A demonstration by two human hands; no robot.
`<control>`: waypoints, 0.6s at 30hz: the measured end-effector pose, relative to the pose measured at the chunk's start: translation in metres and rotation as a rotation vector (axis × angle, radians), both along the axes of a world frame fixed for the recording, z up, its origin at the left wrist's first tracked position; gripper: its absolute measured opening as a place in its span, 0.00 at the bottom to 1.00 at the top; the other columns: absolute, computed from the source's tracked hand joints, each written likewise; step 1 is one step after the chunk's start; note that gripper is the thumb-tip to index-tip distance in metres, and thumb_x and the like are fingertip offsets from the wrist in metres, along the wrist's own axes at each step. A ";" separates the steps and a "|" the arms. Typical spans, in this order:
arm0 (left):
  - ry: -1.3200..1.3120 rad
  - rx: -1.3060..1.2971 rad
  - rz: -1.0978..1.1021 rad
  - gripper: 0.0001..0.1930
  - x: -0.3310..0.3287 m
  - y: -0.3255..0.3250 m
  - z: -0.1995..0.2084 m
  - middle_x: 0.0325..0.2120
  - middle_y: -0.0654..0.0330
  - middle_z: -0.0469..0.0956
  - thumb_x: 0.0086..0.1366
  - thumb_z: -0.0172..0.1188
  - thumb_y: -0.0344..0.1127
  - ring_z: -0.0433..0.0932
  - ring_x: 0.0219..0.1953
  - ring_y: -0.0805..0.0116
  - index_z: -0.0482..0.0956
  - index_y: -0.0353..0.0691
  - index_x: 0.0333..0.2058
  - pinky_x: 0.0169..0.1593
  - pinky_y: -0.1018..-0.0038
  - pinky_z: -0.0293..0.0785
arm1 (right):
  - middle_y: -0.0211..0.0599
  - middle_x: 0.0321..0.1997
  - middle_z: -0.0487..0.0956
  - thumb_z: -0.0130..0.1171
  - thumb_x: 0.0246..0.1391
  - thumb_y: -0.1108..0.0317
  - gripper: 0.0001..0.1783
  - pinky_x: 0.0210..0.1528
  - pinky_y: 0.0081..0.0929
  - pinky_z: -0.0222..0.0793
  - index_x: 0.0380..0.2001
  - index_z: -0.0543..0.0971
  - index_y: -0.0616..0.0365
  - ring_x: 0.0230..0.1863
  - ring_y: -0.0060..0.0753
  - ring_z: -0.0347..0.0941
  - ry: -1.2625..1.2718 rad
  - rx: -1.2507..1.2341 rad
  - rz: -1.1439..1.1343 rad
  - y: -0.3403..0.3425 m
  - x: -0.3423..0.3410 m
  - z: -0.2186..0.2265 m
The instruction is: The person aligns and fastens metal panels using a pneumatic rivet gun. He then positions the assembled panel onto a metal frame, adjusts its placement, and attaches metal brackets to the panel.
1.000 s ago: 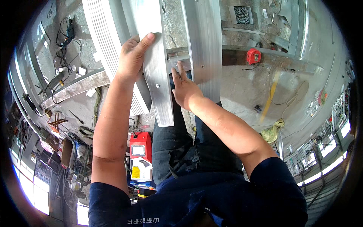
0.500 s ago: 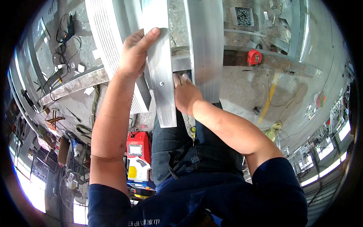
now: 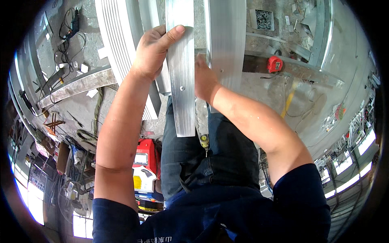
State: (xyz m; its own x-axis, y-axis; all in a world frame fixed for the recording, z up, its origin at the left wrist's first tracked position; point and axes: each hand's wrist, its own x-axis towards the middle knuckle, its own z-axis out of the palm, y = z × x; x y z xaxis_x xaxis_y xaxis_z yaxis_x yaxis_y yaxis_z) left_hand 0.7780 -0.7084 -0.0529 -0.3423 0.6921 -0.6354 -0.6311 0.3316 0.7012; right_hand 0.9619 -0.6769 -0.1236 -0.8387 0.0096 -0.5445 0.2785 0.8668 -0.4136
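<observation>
Two hands: the left hand (image 3: pixel 156 52) is on the narrow metal bar (image 3: pixel 184 113); the right hand (image 3: pixel 206 81) is just beside the bar's right edge.
Left fingers: closed on the bar, thumb lying across its upper face, the others passing out of sight past its left edge.
Right fingers: blurred and partly hidden in the gap between the bar and the wide metal beam (image 3: pixel 227 40); whether they hold anything I cannot tell.
Bar's place: in front of the person, between the two hands, its near end above the jeans (image 3: pixel 182 162), its far end out of view at the top.
Long axis: nearly straight away from the body, running roughly alongside the wide beam; the bar lies directly under the left thumb and to the left of the right fingers.
Nearer hand: the left, already in contact; any touch by the right is unclear.
Bar's look: silvery, flat-faced, with fine brushed streaks along its length, brighter toward the far part, squared off at the near end.
Screw head: one small, round, shiny head (image 3: pixel 182 88) in the bar's face, nearer the body than the left thumb.
Left neighbour: a pale ribbed beam (image 3: pixel 115 40), beyond the left wrist.
Right side: a red tape measure (image 3: pixel 274 64) on a brownish crosspiece (image 3: pixel 255 65).
</observation>
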 end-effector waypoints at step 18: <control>0.010 -0.018 -0.026 0.31 -0.001 0.003 -0.004 0.35 0.48 0.82 0.63 0.68 0.49 0.82 0.37 0.67 0.75 0.21 0.47 0.41 0.75 0.79 | 0.45 0.48 0.78 0.48 0.58 0.67 0.18 0.77 0.54 0.33 0.45 0.80 0.64 0.57 0.44 0.71 0.005 0.176 -0.073 0.011 -0.015 0.002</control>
State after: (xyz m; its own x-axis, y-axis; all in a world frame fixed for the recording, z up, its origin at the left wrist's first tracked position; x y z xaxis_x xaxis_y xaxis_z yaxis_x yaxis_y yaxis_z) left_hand 0.7771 -0.7049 -0.0570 -0.3310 0.6890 -0.6448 -0.6153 0.3605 0.7011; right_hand 0.9465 -0.6659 -0.1214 -0.8348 0.1649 -0.5253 0.3414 0.9036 -0.2588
